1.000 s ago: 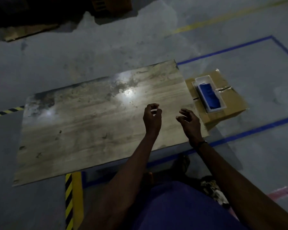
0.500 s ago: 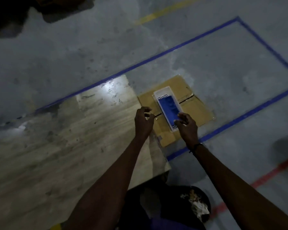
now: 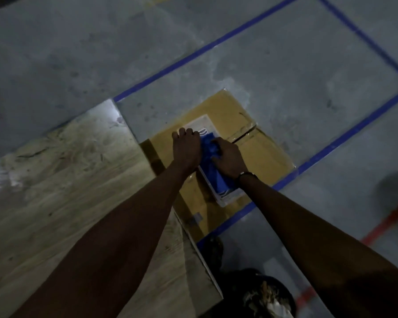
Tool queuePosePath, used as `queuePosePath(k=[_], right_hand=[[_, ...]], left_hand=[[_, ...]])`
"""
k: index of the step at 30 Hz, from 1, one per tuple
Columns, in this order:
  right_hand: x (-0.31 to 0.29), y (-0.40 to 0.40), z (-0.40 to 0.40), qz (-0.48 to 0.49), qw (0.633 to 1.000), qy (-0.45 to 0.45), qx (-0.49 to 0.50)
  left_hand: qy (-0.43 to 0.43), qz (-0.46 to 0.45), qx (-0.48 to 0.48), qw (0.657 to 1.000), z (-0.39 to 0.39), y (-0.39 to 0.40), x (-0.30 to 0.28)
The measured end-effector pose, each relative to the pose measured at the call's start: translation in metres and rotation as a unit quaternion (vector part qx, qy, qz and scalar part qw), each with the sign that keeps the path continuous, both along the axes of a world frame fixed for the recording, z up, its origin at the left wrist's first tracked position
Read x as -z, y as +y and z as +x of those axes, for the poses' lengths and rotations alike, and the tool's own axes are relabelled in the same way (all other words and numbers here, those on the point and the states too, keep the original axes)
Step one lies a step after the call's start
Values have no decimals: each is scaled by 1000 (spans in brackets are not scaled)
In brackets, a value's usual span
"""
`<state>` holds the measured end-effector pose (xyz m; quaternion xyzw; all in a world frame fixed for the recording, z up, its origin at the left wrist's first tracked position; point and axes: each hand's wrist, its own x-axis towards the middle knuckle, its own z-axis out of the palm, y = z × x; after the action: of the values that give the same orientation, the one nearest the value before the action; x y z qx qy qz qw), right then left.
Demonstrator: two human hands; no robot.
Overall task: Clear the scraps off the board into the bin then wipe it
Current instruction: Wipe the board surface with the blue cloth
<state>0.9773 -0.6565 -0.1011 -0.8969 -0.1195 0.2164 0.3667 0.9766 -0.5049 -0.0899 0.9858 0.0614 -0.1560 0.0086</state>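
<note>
Both hands over the flat brown cardboard box (image 3: 257,152) on the concrete floor (image 3: 78,53): the left hand (image 3: 186,148) has its fingers curled over the rim of the shallow white tray (image 3: 225,198), the right hand (image 3: 228,158) has a tight grip on the crumpled blue cloth (image 3: 210,148) lying in it. The pale, wood-grained board (image 3: 67,180), scuffed and smudged, lies flat left of the box. The dark round bin (image 3: 267,294), scraps inside, sits bottom centre
</note>
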Motion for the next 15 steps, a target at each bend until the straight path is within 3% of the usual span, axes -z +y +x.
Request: queuePosePath(k=[4, 10, 15], right_hand=[[7, 3, 4, 16, 1000, -26, 0], [-13, -4, -1, 76, 994, -68, 38], [-59, -15, 5, 79, 991, -106, 11]], left_hand=[[13, 35, 13, 999, 1, 0, 8], [-43, -116, -68, 990, -7, 6, -14], [-75, -197, -22, 977, -33, 9, -62]])
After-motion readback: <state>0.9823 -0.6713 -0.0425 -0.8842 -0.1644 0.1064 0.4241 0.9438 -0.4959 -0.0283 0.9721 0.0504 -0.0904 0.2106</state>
